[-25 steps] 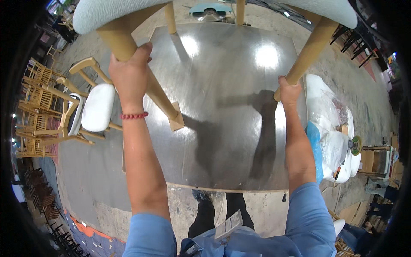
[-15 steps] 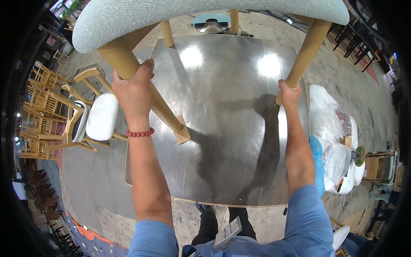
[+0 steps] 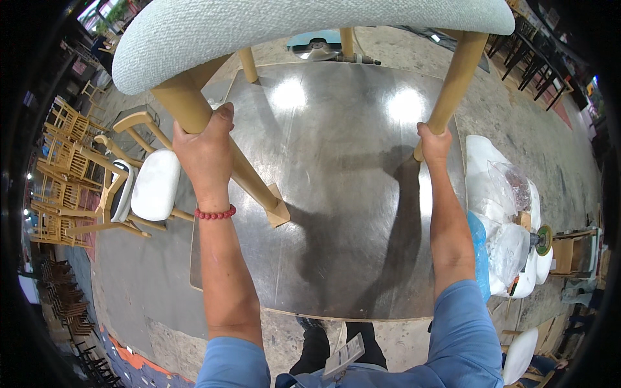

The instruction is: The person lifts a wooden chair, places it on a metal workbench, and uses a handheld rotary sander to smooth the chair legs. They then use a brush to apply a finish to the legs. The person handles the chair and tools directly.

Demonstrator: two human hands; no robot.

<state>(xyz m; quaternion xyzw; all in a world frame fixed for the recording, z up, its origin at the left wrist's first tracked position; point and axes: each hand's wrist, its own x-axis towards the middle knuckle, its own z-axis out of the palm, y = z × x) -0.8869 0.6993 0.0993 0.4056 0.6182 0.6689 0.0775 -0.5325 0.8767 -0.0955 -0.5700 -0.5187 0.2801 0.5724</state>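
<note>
A chair with a pale grey woven seat (image 3: 297, 32) and round light-wood legs stands over a metal-topped table (image 3: 349, 200). My left hand (image 3: 204, 152) is wrapped round the near left leg (image 3: 249, 178), its thumb lying along the wood. Under that leg's foot is a small flat wooden piece (image 3: 279, 218). On the other side, my right hand (image 3: 436, 143) grips the near right leg (image 3: 458, 81) close to its lower end. Both far legs show partly beneath the seat, whose top edge runs out of the picture.
Wooden chairs with white seats (image 3: 156, 184) stand left of the table, near stacked wooden chair frames (image 3: 61, 184). White padded pieces (image 3: 482, 161) under plastic lie to the right, with a disc-ended tool (image 3: 543, 239). Beyond the far edge is a machine with a round metal blade (image 3: 317, 52).
The table, chair legs and hands sit slightly lower in the picture, as the view has shifted. Both hands keep their hold on the same legs.
</note>
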